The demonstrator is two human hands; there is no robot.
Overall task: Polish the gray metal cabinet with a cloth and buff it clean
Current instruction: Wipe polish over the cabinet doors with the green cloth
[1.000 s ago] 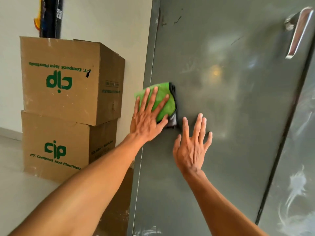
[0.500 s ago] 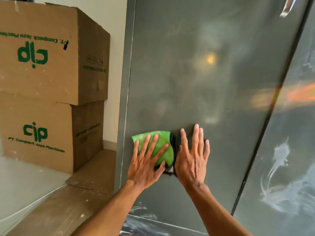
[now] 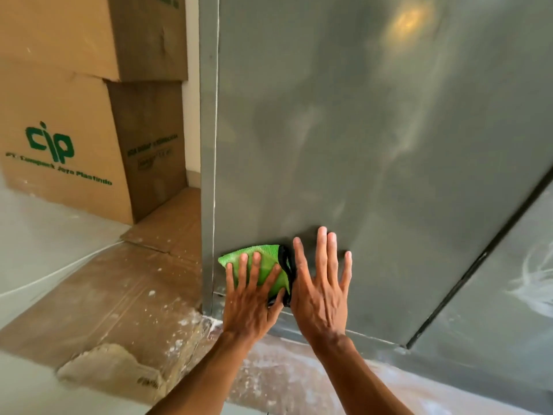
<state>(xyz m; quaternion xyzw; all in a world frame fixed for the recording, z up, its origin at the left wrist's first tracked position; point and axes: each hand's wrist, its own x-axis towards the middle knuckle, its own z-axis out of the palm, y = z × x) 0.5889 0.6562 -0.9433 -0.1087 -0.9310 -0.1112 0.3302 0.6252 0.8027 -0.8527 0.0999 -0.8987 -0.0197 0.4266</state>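
Left hand (image 3: 251, 298) is flat with straight, spread fingers and pins the green cloth (image 3: 264, 263) to the metal, gripping nothing. Right hand (image 3: 321, 290) is also flat and wide, with its palm on bare metal just beside the cloth, its thumb side touching or nearly touching the cloth's black trim (image 3: 286, 266). The cloth sits at the bottom left corner of the gray metal cabinet (image 3: 359, 145), low on the left door, close to the vertical edge strip (image 3: 208, 145) and just above the base. Judged step: wiping the lower corner. To do it well, press through the whole palm and not the fingertips, and run overlapping passes so the hazy patches higher on the door blend out. Work right into the seam at the edge strip and along the bottom lip, where grime likely collects. The bare right hand steadies the body but probably leaves prints, so that spot wants a pass afterward. Keep the cloth off the floor (image 3: 284, 381) — white dust (image 3: 191, 322) lies there and would scratch or smear if picked up. Turn to a clean face of the cloth before buffing. The right door (image 3: 493, 310), past the dark gap, shows white smears (image 3: 535, 277), so it looks undone — much of the task is likely left. To the left are stacked cardboard boxes (image 3: 65, 145) against the wall and flattened cardboard (image 3: 119, 280) on the floor, clear of the hands.
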